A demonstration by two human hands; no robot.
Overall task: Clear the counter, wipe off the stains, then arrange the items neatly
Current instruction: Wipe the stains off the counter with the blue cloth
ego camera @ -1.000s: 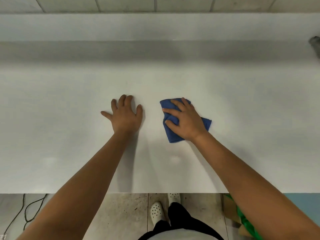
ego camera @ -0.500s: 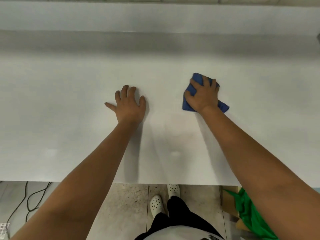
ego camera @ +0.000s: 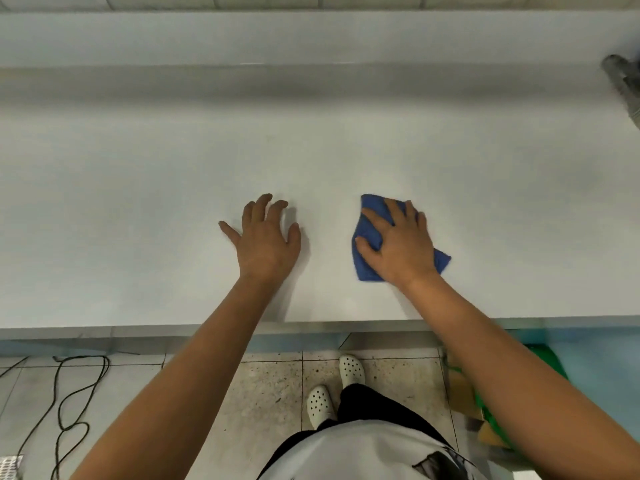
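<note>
A folded blue cloth (ego camera: 367,258) lies on the white counter (ego camera: 138,202), right of centre. My right hand (ego camera: 398,244) presses down on the cloth with its fingers spread flat, covering most of it. My left hand (ego camera: 265,237) rests palm down on the bare counter, fingers spread, a short way left of the cloth. No stain shows on the surface around the hands.
A grey object (ego camera: 623,81) pokes in at the far right edge of the counter, blurred. The counter's front edge runs just below my wrists. On the floor lie black cables (ego camera: 69,393) at left and a green bag (ego camera: 491,420) with cardboard at right.
My right hand slid the cloth away and to the right, then back toward me and a little left. My left hand stayed flat in place.
</note>
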